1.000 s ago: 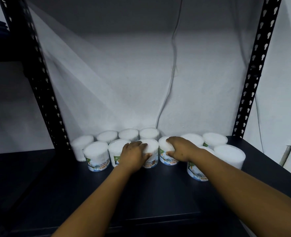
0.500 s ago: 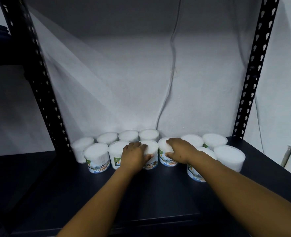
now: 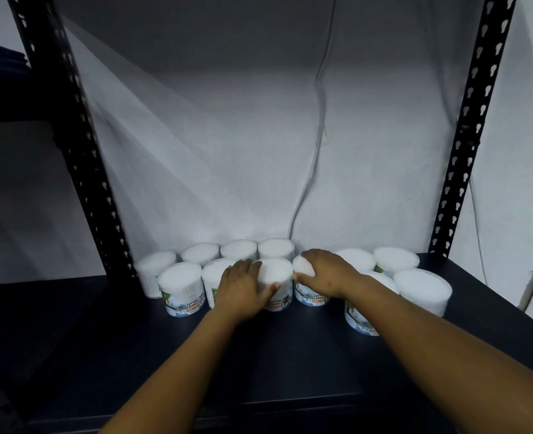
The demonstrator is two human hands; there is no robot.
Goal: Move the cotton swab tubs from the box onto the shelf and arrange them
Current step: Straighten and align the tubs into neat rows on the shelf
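Looking at the lower middle of the frame, I see my left hand wrapped around one cotton swab tub, thumb across its label. My right hand cups the neighbouring tub just to its right, fingers curled over the lid. Both tubs stand upright on the dark shelf among two rows of other tubs against the white wall.
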